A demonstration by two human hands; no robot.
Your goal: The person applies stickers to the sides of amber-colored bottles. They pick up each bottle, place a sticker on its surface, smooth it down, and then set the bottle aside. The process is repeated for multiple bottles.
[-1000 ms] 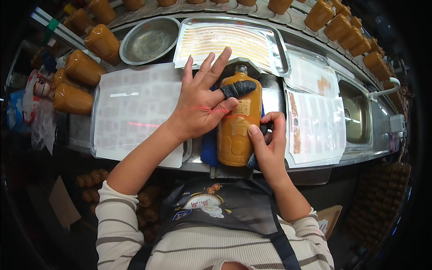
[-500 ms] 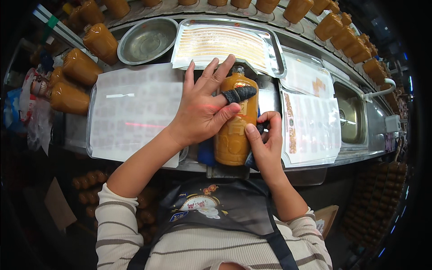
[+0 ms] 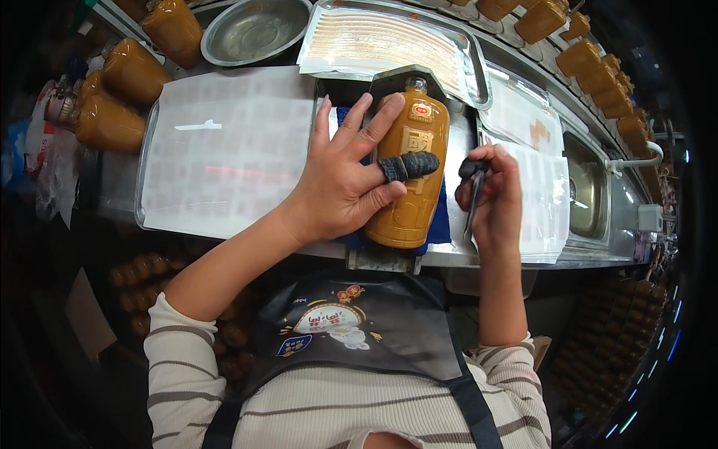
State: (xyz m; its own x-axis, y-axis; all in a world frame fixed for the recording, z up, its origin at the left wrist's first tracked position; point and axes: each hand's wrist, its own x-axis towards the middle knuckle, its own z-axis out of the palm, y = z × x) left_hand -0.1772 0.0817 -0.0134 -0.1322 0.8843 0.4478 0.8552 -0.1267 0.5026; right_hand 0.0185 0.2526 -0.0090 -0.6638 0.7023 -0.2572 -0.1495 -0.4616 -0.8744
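One bottle (image 3: 422,200), part-hidden | left hand (image 3: 342,178): grip splayed across it | right hand (image 3: 499,198): pinching indistinct tool (image 3: 474,197)

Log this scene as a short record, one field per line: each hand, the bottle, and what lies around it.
Left hand: laid across the bottle, fingers spread, dark finger cot on the index finger
Right hand: pinching a thin pointed tool, possibly tweezers, apart from the bottle
Bottle: glossy brown, front up, neck away from the person, red-and-gold label below the neck
Under bottle: blue cloth
Left side: white sheet; brown bottles
Far side: metal bowl
Right side: sink
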